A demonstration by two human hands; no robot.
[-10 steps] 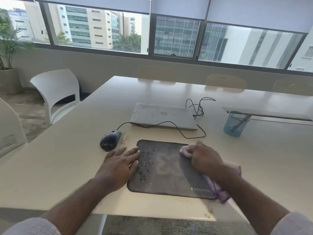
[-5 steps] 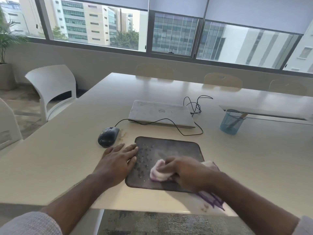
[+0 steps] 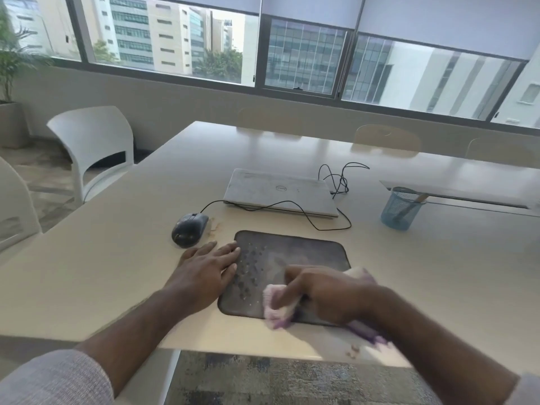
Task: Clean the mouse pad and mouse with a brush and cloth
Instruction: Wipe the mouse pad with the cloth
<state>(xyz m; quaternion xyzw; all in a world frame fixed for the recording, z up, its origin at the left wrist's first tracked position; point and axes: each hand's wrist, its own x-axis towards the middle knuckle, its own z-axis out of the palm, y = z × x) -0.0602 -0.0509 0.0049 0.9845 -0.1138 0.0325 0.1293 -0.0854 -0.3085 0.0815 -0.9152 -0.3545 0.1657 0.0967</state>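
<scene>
A dark mouse pad (image 3: 295,252) lies on the table near its front edge, with crumbs scattered over its left part. My right hand (image 3: 327,293) holds a pink and purple cloth (image 3: 276,309) against the pad's front edge. My left hand (image 3: 204,268) lies flat, fingers straight, across the pad's left border. A dark wired mouse (image 3: 190,229) sits on the table just behind my left hand. A brush handle (image 3: 410,206) sticks out of a blue mesh cup (image 3: 400,209) at the right.
A shut grey laptop (image 3: 280,191) lies behind the pad, with the mouse cable (image 3: 306,213) looping across it. Crumbs lie beside the mouse and near the table's front edge at the right. White chairs (image 3: 93,147) stand at the left.
My right hand has swept the cloth from the pad's far right corner toward its front middle edge. My left hand has stayed on the pad's left border.
</scene>
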